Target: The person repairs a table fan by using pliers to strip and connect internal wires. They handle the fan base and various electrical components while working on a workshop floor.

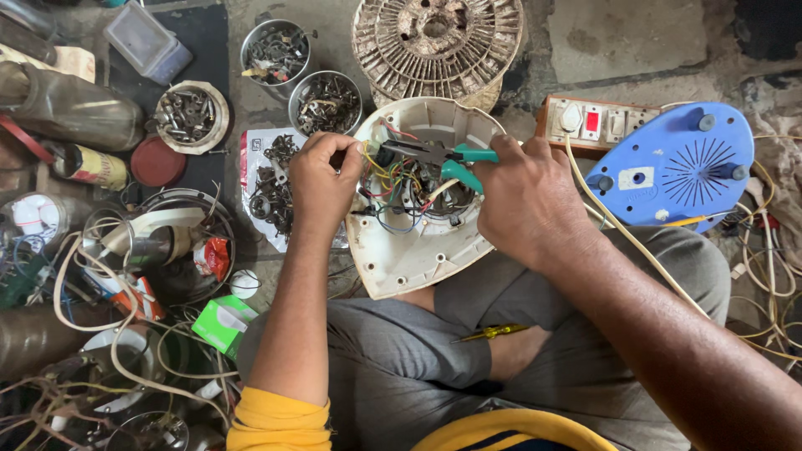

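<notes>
— White shell (401,259), what is it?
— An open casing full of wires (399,188). It rests on the person's lap, tilted, with its round end near the big spool (434,42).
— Is there room around it?
— Not much. Tins of screws (326,102) sit just past its top edge. A power strip (597,124) and a blue base (672,167) lie near its right side. A paper with metal bits (271,179) is on the left. Its low edge sits on grey trousers.
— What do the hands do?
— The left hand (322,179) is curled, fingertips pinched together at the wires by the shell's left rim. The right hand (526,200) is closed around the green handles of the pliers (439,156). The plier tips reach in among the wires.
— Anything else close?
— A yellow screwdriver (491,332) lies on the lap below.
</notes>
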